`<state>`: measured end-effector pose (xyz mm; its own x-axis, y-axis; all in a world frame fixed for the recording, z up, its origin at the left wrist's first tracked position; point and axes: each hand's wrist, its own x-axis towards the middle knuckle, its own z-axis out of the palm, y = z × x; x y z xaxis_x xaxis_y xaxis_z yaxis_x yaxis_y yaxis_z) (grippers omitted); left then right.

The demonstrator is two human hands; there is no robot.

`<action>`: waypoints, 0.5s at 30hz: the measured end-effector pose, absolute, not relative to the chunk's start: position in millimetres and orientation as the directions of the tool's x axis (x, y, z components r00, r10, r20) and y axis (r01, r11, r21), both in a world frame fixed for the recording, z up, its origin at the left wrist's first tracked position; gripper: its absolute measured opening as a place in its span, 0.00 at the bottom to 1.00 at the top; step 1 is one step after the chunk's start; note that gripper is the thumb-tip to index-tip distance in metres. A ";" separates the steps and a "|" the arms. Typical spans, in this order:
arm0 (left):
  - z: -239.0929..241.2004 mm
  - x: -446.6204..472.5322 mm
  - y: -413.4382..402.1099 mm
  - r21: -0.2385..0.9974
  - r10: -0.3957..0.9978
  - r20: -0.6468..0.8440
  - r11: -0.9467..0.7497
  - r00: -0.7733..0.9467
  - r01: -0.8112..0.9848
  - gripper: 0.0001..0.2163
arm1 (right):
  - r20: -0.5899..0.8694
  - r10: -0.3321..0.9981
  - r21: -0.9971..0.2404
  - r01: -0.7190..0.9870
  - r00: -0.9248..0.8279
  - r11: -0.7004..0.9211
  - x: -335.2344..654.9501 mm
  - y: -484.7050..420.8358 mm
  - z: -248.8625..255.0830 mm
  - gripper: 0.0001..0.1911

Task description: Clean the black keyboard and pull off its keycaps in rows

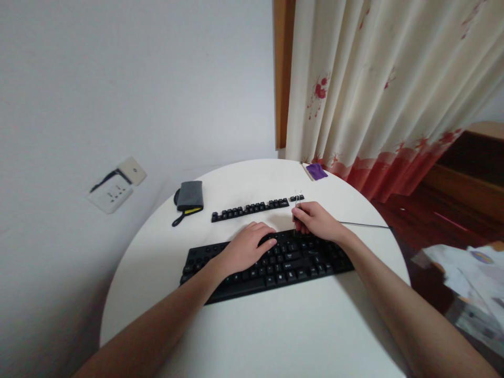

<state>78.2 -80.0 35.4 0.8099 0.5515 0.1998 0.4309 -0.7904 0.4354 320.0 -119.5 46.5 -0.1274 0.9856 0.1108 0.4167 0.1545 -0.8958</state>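
A black keyboard (240, 288) lies on a round white table, set slightly askew. My left hand (248, 245) rests on its upper middle keys, fingers stretched out and holding nothing. In my right hand (315, 220), pinched between thumb and fingers, is a wire keycap puller (298, 196). Its wire loops stick up above the fist, and its lower wires reach down to the keyboard's top edge. Whether they grip a key I cannot tell. Behind the keyboard stands a long row of loose black keycaps (240, 212), with a short group of keycaps (292, 199) to its right.
A grey pouch (190, 194) with a black loop and a yellow edge lies at the back left. A purple cloth (316, 171) sits near the far edge. The keyboard's cable (366, 225) runs off to the right. A wall socket (112, 194) is at left, curtains (354, 105) behind.
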 end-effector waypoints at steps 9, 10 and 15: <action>40.1 81.4 -82.7 0.586 0.628 0.353 -0.726 0.693 0.360 0.09 | 0.270 0.948 -0.934 0.195 -0.169 0.301 281.8 -131.2 46.1 0.16; 40.0 81.4 -82.1 0.588 0.622 0.368 -0.731 0.691 0.346 0.07 | 0.284 0.947 -0.929 0.199 -0.154 0.311 278.6 -131.8 44.3 0.16; 38.3 81.7 -80.7 0.604 0.638 0.438 -0.731 0.633 0.318 0.07 | 0.333 0.942 -0.901 0.283 -0.034 0.329 271.3 -129.9 36.4 0.17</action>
<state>81.7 -80.7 38.3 0.6331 0.6381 0.4382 0.3178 -0.7305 0.6045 271.3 -129.9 36.4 -0.0344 0.9421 0.3335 0.2827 0.3292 -0.9009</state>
